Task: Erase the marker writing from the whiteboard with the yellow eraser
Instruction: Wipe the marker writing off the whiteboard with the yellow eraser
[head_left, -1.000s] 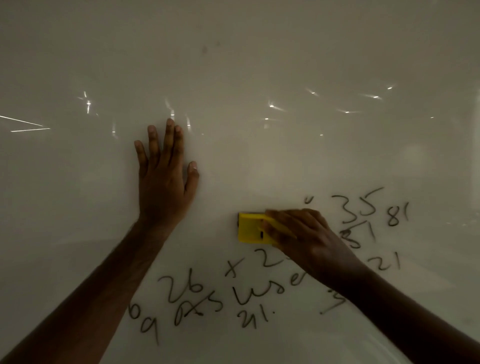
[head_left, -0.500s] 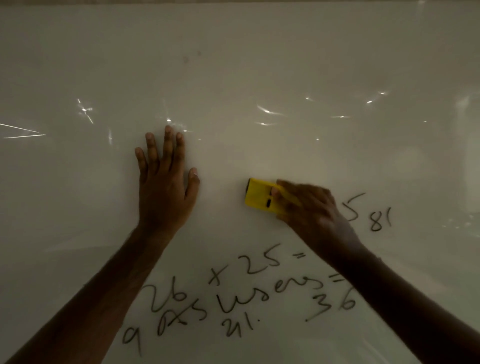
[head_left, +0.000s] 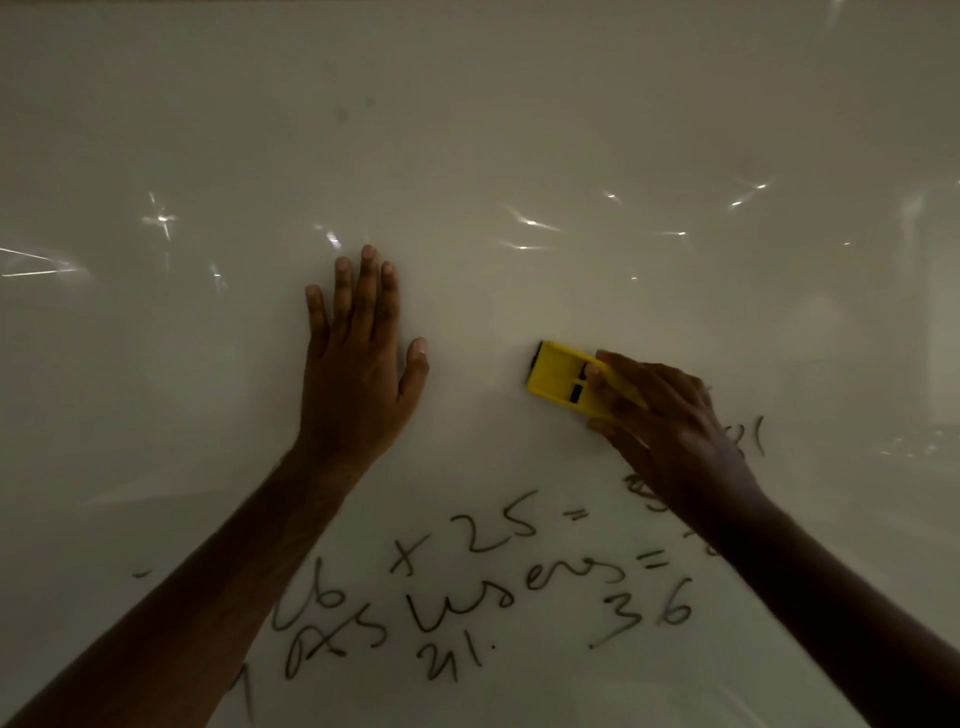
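A whiteboard (head_left: 467, 130) fills the whole view. My right hand (head_left: 670, 421) grips the yellow eraser (head_left: 558, 376) and presses it flat on the board right of centre. My left hand (head_left: 358, 358) lies flat on the board with its fingers spread, to the left of the eraser, holding nothing. Black marker writing (head_left: 498, 577) runs across the lower part of the board below both hands, with "x 25 =", "36" and "21" readable. My right hand and forearm hide some marks at the right, where a smudged mark (head_left: 644, 491) and a short stroke (head_left: 758, 434) show beside them.
Small bright reflections (head_left: 530, 223) of lights dot the glossy board surface across its middle. The upper half of the board carries only two faint dark specks (head_left: 343, 111).
My right hand has carried the eraser up and a little to the right over the board. The "35" and part of the "81" at the right are gone. My left hand stayed in place.
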